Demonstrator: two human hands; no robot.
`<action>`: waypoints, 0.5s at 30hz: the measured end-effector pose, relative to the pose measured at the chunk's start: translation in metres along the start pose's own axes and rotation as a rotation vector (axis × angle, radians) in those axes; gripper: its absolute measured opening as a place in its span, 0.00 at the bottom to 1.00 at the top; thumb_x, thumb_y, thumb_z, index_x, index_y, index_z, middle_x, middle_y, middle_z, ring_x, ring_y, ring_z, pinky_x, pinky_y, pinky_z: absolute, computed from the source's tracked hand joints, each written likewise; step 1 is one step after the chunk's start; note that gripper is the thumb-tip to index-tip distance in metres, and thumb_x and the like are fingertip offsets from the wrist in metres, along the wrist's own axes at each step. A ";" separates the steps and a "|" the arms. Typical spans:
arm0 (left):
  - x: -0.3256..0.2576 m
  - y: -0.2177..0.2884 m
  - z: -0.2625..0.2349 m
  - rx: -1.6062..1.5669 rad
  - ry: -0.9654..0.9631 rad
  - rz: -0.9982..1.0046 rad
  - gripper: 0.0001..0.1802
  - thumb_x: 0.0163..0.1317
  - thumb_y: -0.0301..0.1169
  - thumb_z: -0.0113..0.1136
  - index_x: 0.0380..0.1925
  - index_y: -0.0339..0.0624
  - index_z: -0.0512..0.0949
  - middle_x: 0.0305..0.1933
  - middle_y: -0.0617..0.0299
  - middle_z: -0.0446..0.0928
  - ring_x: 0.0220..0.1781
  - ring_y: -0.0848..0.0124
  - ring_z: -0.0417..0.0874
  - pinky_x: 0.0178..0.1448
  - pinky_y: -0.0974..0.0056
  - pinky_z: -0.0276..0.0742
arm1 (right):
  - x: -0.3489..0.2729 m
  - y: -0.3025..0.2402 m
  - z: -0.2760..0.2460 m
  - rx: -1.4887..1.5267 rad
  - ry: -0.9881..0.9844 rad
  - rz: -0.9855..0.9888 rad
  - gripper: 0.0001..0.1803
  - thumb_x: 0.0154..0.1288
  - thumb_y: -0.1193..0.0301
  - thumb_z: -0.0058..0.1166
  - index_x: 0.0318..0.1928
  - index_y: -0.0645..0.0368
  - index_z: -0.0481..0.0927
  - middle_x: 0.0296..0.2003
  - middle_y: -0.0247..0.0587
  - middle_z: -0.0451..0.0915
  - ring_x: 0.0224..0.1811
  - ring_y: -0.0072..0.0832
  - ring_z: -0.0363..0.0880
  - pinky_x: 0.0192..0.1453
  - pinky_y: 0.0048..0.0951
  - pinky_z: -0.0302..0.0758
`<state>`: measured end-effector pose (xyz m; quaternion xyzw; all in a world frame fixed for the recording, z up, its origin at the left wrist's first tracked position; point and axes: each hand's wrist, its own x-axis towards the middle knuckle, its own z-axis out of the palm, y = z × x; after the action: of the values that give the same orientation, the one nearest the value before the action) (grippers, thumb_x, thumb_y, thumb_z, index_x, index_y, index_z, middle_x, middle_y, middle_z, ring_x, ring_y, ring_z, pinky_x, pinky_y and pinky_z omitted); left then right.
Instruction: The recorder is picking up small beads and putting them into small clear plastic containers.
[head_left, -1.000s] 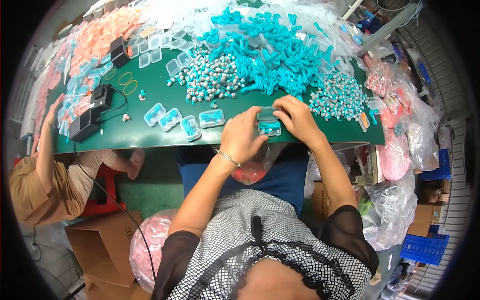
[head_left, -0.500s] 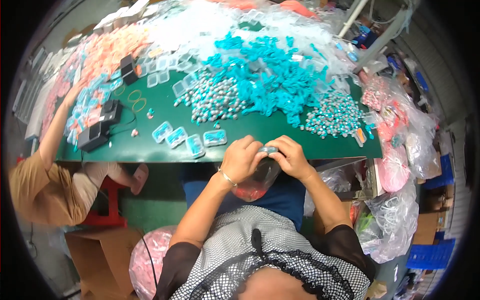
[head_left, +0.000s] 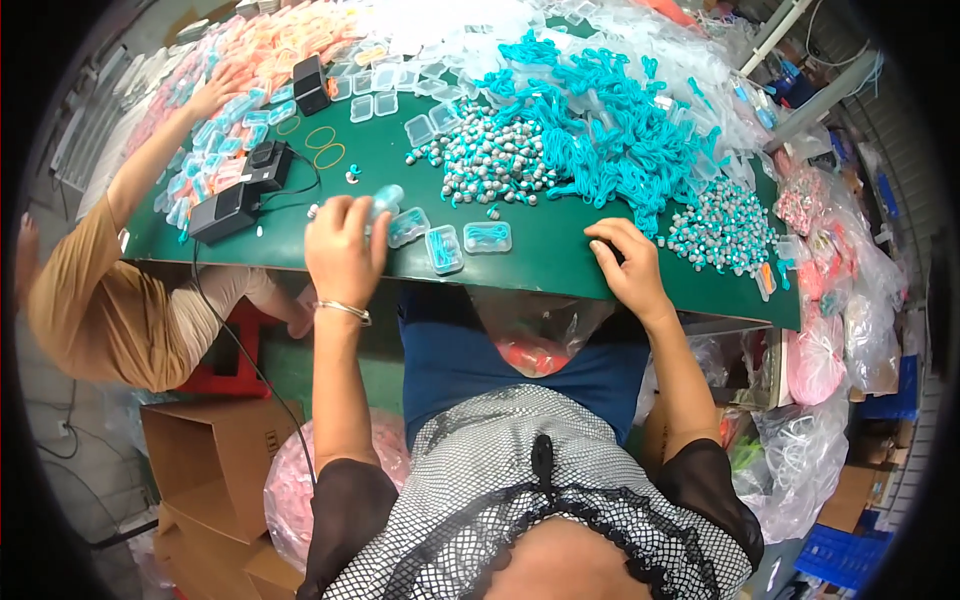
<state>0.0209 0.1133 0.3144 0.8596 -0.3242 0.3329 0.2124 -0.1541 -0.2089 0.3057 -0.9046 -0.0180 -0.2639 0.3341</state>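
My left hand [head_left: 345,250] is closed with bent fingers around one end of a small clear plastic box [head_left: 386,200] with teal contents, smeared by motion. Close by on the green table lie similar clear boxes: one box [head_left: 408,228] is just beside it, a second box [head_left: 444,249] stands nearer me, and a third box [head_left: 487,237] is farther right. My right hand [head_left: 628,268] hovers by the table's front edge, fingers curved and thumb apart, holding nothing. Beyond it spreads a large heap of teal looped cords [head_left: 610,130].
Grey-and-teal beads form one pile [head_left: 490,160] mid-table and another pile [head_left: 722,228] at right. Black devices [head_left: 225,212] with a cable stand at left, near a co-worker's arm [head_left: 150,165]. A clear bag [head_left: 540,330] with red contents hangs at the front edge.
My hands were together over the bag, holding a small box. Now they are apart: the left has gone left to the row of boxes, the right has moved right. The view has shifted.
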 end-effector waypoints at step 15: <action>0.086 -0.014 0.068 -0.242 -0.181 -0.056 0.23 0.55 0.37 0.69 0.51 0.47 0.79 0.51 0.54 0.80 0.55 0.51 0.79 0.58 0.52 0.76 | 0.021 0.002 0.017 0.006 -0.011 -0.031 0.06 0.59 0.80 0.59 0.38 0.63 0.83 0.37 0.45 0.82 0.41 0.39 0.82 0.46 0.35 0.78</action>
<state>0.1085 0.0479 0.3265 0.8629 -0.3559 0.2064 0.2934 -0.1278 -0.2032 0.3038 -0.9048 -0.0348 -0.2639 0.3325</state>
